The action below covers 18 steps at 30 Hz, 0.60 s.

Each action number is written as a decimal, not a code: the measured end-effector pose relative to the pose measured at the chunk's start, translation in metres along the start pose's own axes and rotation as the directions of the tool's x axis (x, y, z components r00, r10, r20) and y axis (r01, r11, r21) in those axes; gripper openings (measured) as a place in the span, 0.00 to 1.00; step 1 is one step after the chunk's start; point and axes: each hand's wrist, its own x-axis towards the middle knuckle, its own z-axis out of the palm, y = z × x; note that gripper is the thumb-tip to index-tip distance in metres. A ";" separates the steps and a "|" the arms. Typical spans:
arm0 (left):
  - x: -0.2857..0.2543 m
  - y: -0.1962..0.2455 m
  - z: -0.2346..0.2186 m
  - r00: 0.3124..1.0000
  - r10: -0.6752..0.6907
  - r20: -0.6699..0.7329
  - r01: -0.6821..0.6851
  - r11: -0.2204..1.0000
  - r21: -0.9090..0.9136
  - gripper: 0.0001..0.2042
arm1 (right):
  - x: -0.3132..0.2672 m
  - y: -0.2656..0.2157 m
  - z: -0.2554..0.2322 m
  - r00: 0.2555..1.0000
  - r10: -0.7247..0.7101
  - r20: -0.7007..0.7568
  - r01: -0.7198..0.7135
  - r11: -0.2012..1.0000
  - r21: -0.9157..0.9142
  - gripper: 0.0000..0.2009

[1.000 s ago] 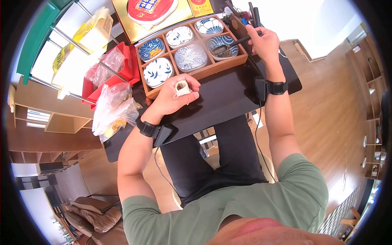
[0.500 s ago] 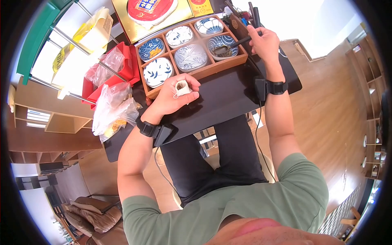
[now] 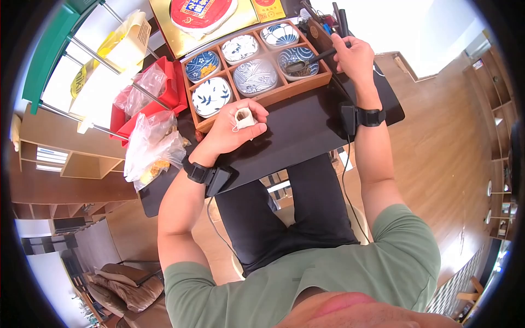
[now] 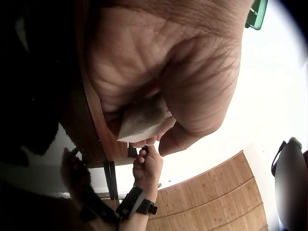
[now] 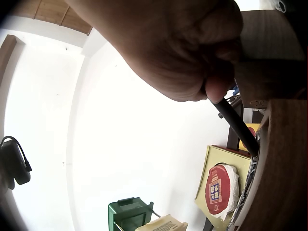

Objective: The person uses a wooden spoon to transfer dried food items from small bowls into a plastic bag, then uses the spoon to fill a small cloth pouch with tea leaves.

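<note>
My left hand (image 3: pixel 224 131) holds a small white drawstring tea bag (image 3: pixel 244 118) in its curled fingers, the mouth facing up and something brown inside. In the left wrist view, the bag's pale cloth (image 4: pixel 144 118) shows between thumb and fingers. At the right, my right hand (image 3: pixel 356 59) grips the black handle of a dark spoon (image 3: pixel 296 66). The spoon's head lies within a blue wave-patterned bowl (image 3: pixel 284 56), in the near right compartment of a wooden divided box (image 3: pixel 292 92). From the right wrist, the handle (image 5: pixel 237 126) runs down out of the fist.
Several other patterned dishes, one with orange pieces (image 3: pixel 208 70), fill the box. Behind it lies a red-wrapped round cake (image 3: pixel 205 15) on a gold box. A red bin (image 3: pixel 178 82) and plastic bags (image 3: pixel 147 145) stand left; a dark holder with tools (image 3: pixel 318 35) is at the back right.
The spoon's head has shifted and tilted slightly inside the blue bowl. My left hand and the tea bag keep their place.
</note>
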 end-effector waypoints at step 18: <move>0.002 -0.003 -0.001 0.999 0.054 -0.003 -0.054 0.998 0.043 0.10 | 0.010 0.013 -0.004 0.995 0.071 -0.066 -0.051 0.963 0.263 0.19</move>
